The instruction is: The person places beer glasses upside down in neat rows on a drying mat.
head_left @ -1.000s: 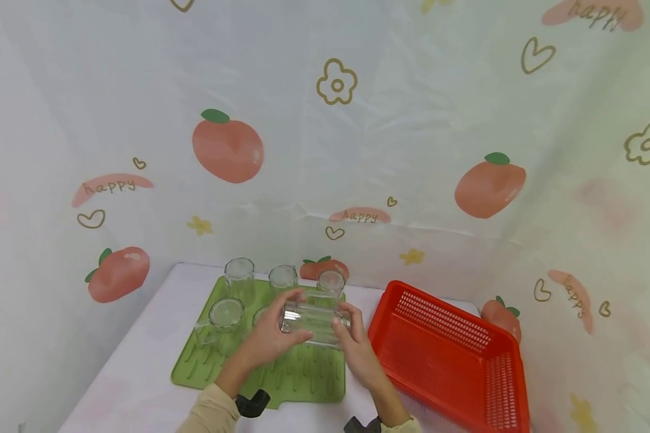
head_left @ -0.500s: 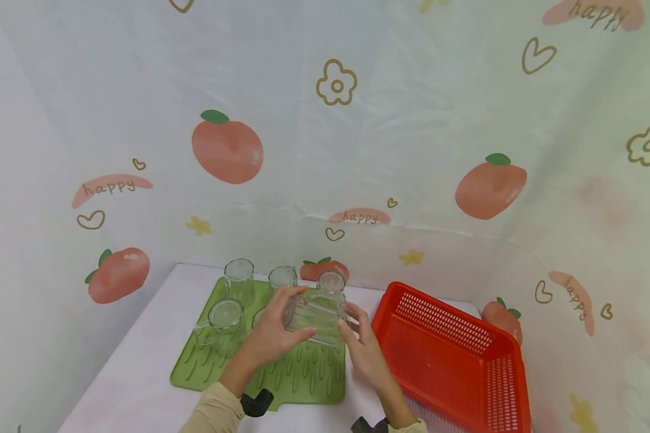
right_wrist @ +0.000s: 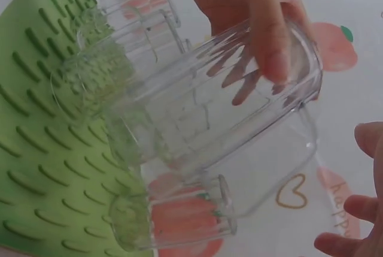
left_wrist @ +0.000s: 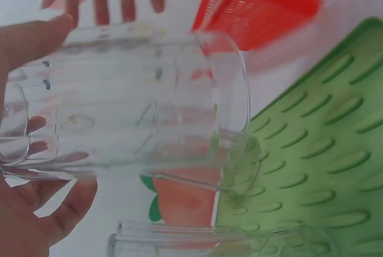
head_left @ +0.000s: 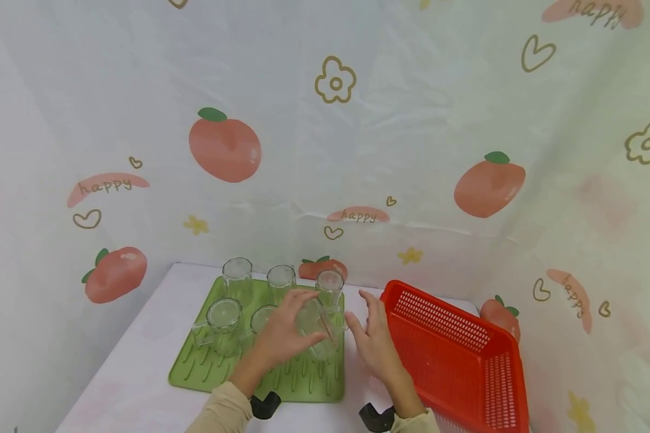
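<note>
My left hand (head_left: pixel 281 328) grips a clear glass mug (head_left: pixel 313 328) above the green ridged mat (head_left: pixel 206 376). In the right wrist view, the thumb and fingers of that hand (right_wrist: pixel 257 11) hold the mug (right_wrist: pixel 209 101) by its thick base end. Its thin rim end slants down toward the mat, and its handle sticks out at the side. My right hand (head_left: pixel 376 340) is off the mug, just to its right, with spread fingers and nothing in them. Several more mugs stand on the mat, among them a front left mug (head_left: pixel 224 328) and a back right mug (head_left: pixel 330 288).
A red plastic basket (head_left: pixel 444 361) with perforated sides stands right of the mat, close to my right hand. Two further mugs, a back left mug (head_left: pixel 237 282) and a back middle mug (head_left: pixel 281 282), line the mat's far side. A printed curtain (head_left: pixel 357 150) hangs behind the table.
My right hand has let go of the mug and moved to the right. The mug, held in my left hand alone, has tipped from lying level to slanting rim end down.
</note>
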Demonstrator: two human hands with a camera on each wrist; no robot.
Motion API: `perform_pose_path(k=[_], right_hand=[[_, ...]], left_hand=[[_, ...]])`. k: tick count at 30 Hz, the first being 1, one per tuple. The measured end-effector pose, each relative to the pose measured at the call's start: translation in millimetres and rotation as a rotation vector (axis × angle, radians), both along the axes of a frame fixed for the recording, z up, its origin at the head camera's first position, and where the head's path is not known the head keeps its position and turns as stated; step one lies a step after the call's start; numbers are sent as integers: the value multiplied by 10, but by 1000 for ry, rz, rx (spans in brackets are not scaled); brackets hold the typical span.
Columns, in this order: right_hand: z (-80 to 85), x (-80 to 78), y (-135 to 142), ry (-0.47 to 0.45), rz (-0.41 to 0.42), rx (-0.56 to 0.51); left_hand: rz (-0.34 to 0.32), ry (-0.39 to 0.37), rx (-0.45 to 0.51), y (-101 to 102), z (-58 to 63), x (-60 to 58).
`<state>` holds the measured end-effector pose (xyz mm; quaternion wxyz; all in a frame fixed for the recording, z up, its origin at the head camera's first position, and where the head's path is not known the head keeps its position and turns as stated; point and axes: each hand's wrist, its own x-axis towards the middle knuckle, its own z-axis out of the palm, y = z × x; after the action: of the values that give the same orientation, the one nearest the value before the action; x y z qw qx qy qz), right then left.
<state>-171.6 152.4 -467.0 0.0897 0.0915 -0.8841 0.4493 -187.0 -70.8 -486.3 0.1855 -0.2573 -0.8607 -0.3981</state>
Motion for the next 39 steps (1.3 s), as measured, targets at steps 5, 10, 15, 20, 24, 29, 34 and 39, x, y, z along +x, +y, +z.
perform_pose_path(k=[5, 10, 15, 20, 24, 29, 34, 39], right_hand=[[22, -24, 23, 25, -11, 97], [27, -40, 32, 16, -23, 156], [42, -51, 31, 21, -35, 193], [54, -37, 33, 17, -38, 221], [58, -7, 46, 4, -41, 222], [50, 12, 56, -16, -36, 207], [28, 25, 66, -36, -39, 202], [26, 26, 62, -35, -31, 200]], left_hand=[[17, -32, -66, 88, -63, 9], [0, -132, -132, 178, -142, 18], [-9, -90, -211, 267, -239, -5], [0, -64, -265, 328, -358, -38], [4, -100, -269, 348, -426, -49], [9, -115, -265, 346, -474, -67], [7, -106, -250, 347, -510, -90], [11, -102, -259, 352, -508, -95]])
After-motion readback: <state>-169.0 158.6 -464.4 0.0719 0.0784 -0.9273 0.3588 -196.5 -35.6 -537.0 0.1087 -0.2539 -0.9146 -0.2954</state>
